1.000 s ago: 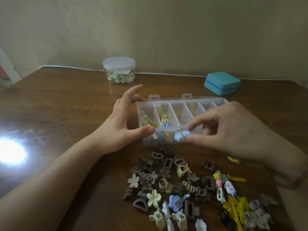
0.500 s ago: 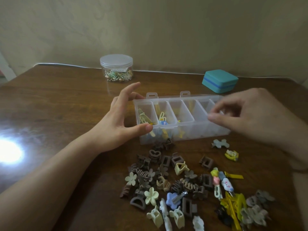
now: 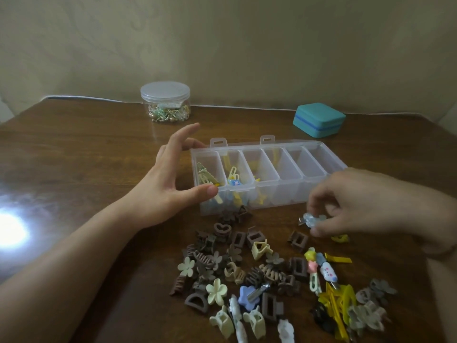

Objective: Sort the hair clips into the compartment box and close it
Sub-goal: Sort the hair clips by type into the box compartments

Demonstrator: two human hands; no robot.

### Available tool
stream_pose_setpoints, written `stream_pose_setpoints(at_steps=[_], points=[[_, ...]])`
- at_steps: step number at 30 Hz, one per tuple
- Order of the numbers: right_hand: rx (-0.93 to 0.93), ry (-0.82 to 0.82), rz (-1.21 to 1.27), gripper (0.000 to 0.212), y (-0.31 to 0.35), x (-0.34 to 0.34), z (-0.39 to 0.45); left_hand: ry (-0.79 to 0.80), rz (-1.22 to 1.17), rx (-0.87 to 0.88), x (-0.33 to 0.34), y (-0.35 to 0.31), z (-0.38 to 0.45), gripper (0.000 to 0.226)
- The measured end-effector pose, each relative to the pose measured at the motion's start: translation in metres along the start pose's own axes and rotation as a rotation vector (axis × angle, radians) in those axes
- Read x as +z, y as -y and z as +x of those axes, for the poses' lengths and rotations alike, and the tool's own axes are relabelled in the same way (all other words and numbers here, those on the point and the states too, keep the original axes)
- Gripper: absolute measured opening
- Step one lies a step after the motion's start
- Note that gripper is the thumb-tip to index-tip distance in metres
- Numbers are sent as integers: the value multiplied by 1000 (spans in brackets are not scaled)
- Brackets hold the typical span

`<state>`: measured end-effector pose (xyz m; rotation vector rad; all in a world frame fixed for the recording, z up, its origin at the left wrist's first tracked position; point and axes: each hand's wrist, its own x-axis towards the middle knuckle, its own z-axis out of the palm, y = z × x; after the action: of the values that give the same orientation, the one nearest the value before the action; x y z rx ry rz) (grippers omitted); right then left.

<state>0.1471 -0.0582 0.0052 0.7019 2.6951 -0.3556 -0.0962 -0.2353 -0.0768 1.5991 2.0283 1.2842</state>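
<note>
Since half a second ago, the right hand [image 3: 366, 206] has dropped from above the box to the counter [image 3: 74, 169] in front of it, where its grip now pinches a pale blue clip [image 3: 312, 220]. Left of it, the left hand [image 3: 170, 186] spreads wide, thumb and fingers touching the clear compartment box [image 3: 267, 174] at its end, holding nothing else. Below both hands lies the pile of clips [image 3: 247, 273]. Beyond the box stand a lidded jar [image 3: 165, 101] and a teal case [image 3: 319, 120] near the beige wall [image 3: 222, 45].
</note>
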Motion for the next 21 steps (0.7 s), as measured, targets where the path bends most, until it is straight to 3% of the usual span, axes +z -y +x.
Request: stream_pose_setpoints(at_steps=[4,7,13,17,21], points=[[-214,-178,450,22,16,-11,2,-2,3,0,1,0,0,104],[-187,-309,535,20,28,-19,18,3,-4,-2,0,0,0,103],[17,-478,356,33,32,-17,47,5,-6,-2,1,1,0,104],[-9,-655,170,34,28,-18,17,3,-1,-2,2,2,0,102],[-177,-495,112,42,24,13,-52,1,0,3,1,1,1,106]])
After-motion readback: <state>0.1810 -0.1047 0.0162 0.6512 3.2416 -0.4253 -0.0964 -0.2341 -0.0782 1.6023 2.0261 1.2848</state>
